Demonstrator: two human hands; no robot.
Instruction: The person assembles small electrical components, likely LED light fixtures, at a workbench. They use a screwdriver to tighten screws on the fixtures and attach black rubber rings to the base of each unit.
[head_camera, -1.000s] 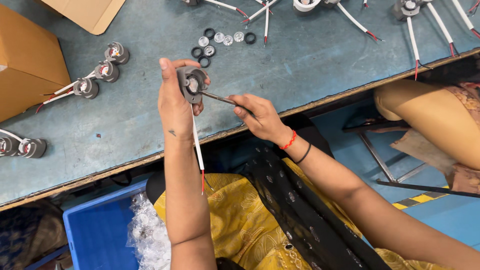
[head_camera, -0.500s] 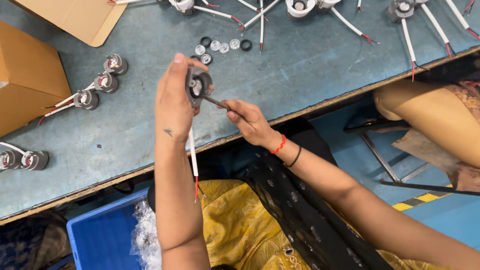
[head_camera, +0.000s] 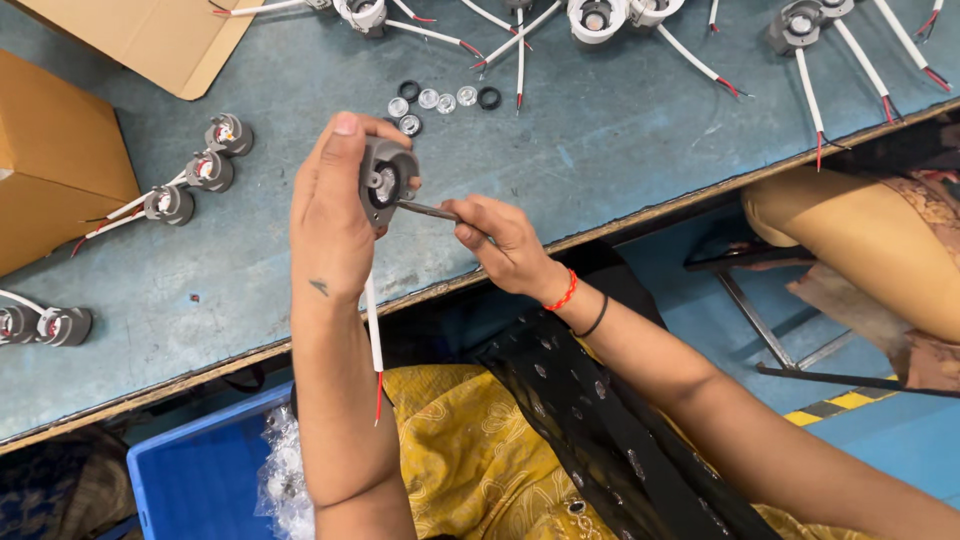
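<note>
Head view: a grey lamp holder is gripped in the closed left hand above the workbench near its front edge, its white lead hanging past that edge. A thin metal tool is pinched in the right hand, tip at the holder's opening. Small round lenses lie behind; finished holders lie toward the left edge by a cardboard box.

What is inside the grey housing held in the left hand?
The grey housing in the left hand shows a round metallic centre; the right hand's thin tool reaches in. Deeper parts are hidden.
</note>
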